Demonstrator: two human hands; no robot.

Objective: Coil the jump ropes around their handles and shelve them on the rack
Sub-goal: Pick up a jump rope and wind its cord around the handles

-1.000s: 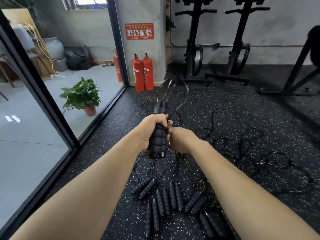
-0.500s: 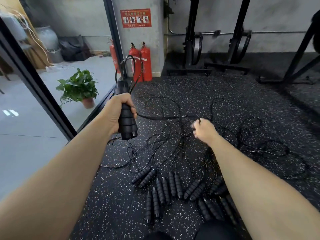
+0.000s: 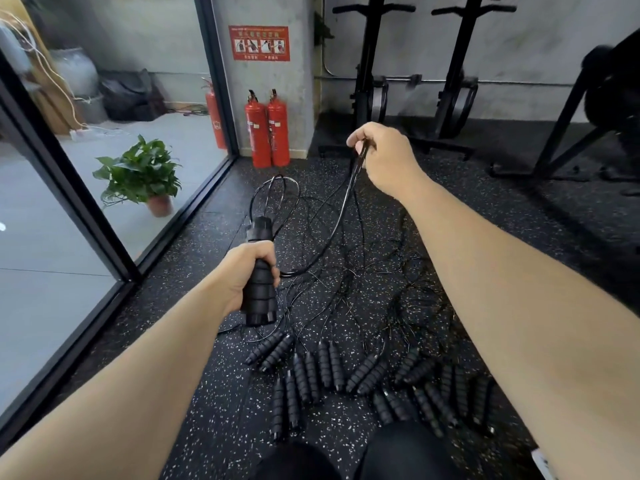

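Over the speckled black floor [image 3: 207,393], beside a glass wall [image 3: 52,237], the left hand [image 3: 242,278] holds a pair of black ribbed handles [image 3: 259,306] upright, its fingers [image 3: 273,271] clenched round them. From the top of the handles the rope [image 3: 341,216] loops up and out, then runs to the right hand [image 3: 384,157], which is raised higher and farther forward. That hand's fingers pinch the thin doubled strands near their tips.

Down on the floor, spare handles [image 3: 325,365] lie in pairs in a rough row just ahead of the person's dark-clad knees [image 3: 398,452]. Their cords spread beyond them in a tangle [image 3: 381,271].

On the concrete pillar hangs a red sign [image 3: 259,43] with four pictograms and lines of pale writing too small to read. Two red extinguishers [image 3: 266,129] stand against the pillar under it, each with a small white label that cannot be read. A third stands behind the glass. A potted plant [image 3: 142,171] sits on the grey floor beyond the glass. Black machines [image 3: 367,81] stand along the back wall.
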